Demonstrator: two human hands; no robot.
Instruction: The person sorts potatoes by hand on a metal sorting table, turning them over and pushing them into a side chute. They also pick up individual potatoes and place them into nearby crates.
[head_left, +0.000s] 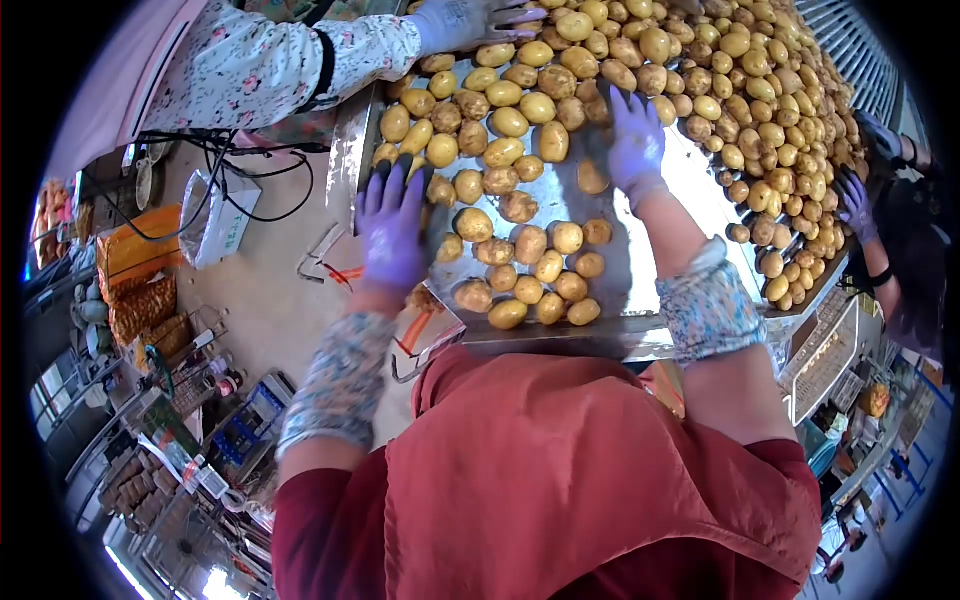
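Many potatoes [508, 122] lie on a shiny metal sorting table [675, 185], loosely spread in front of me. My left hand [392, 222], in a purple glove with dark fingertips, is at the table's left edge beside the nearer potatoes. Its fingers are stretched out and hold nothing. My right hand [636, 142], gloved the same way, reaches farther in over the table, fingers extended and apart. Its fingertips are next to potatoes of the main heap, and one potato [592, 177] lies just left of its palm. Whether either hand touches a potato is hard to tell.
A dense potato heap [770, 110] covers the far right. A co-worker's gloved hand [465, 22] rests at the far left edge; another co-worker's gloved hand [857, 205] is at the right edge. Black cables [265, 150] hang at left. A crate [825, 360] stands below right.
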